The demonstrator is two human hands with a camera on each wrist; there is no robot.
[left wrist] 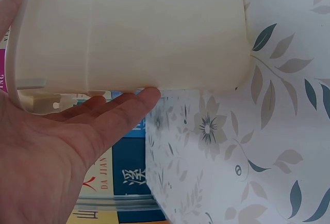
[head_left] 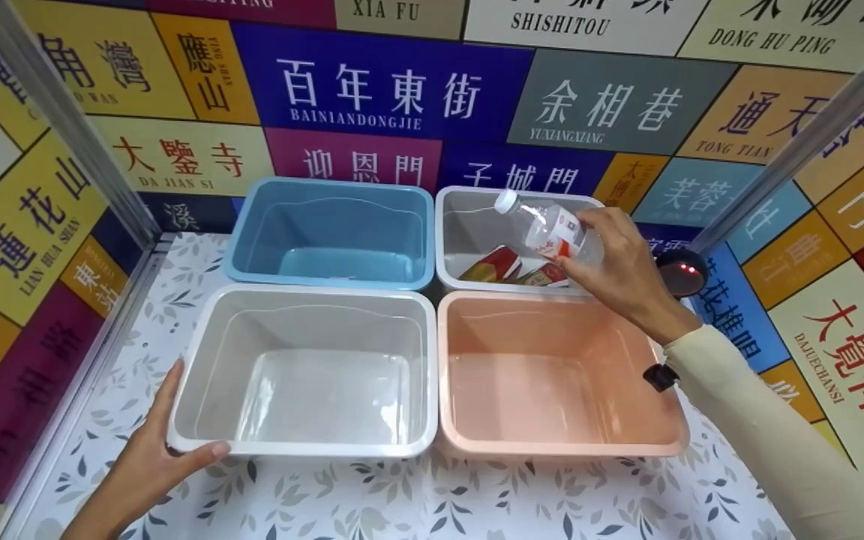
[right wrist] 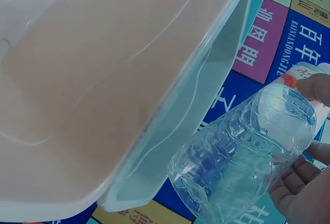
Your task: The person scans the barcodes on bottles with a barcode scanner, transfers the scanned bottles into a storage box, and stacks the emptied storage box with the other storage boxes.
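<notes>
Over the back right grey bin (head_left: 469, 225), my right hand (head_left: 623, 270) grips a clear plastic bottle (head_left: 541, 221). The bottle is tilted, its white cap towards the upper left, and bears a white and red label. Its ribbed body shows in the right wrist view, with the thumb and fingers around the label end. My left hand (head_left: 143, 465) rests against the front left corner of the white bin (head_left: 304, 448). Its thumb lies at the front rim; its fingers extend along the outer side wall, as the left wrist view also shows.
Red and green packets (head_left: 493, 264) lie inside the grey bin. A blue bin (head_left: 327, 281) stands at back left, an orange bin (head_left: 563, 448) at front right. A dark round device with red lights (head_left: 681, 272) sits by the right wrist. Printed panels surround the leaf-patterned table (head_left: 372, 499).
</notes>
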